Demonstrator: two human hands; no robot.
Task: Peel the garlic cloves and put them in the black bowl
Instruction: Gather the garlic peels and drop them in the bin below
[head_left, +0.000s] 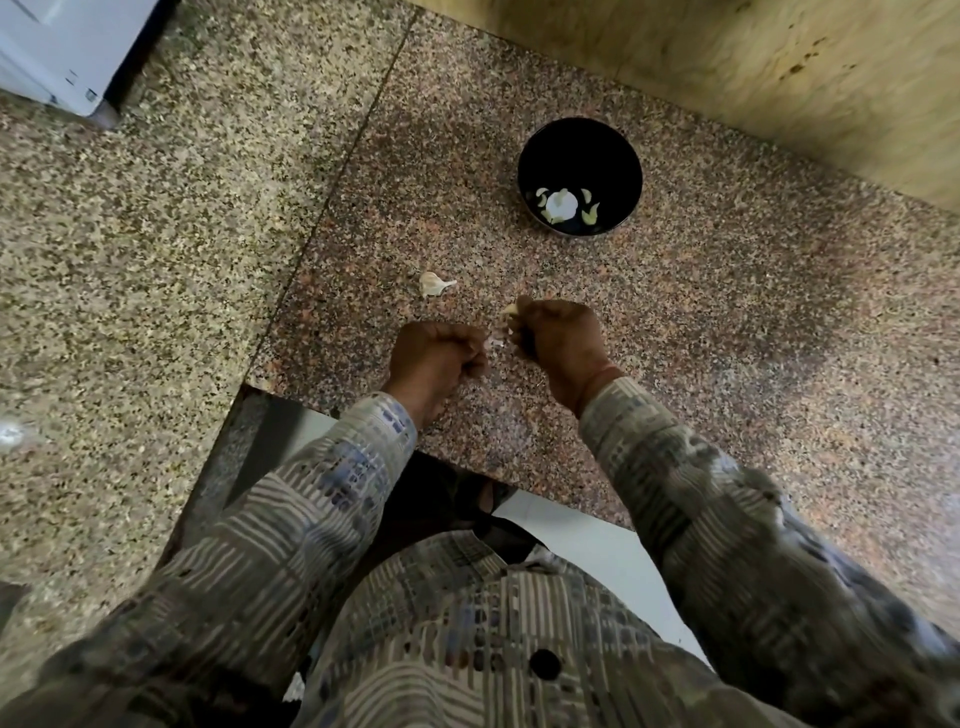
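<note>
You're mid-peel. On the counter (727, 322) the black bowl (576, 148) already holds peeled cloves (558, 205). On your side of the bowl, your right hand (563, 338) curls round a clove (510, 310) and your left hand (434, 358) pinches its skin (496, 343). A loose clove (434, 283) lies nearer the bowl's left. Next, I judge: strip the rest, then reach forward to the bowl.

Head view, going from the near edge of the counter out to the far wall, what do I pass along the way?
left hand → loose garlic clove → black bowl → wall
</note>
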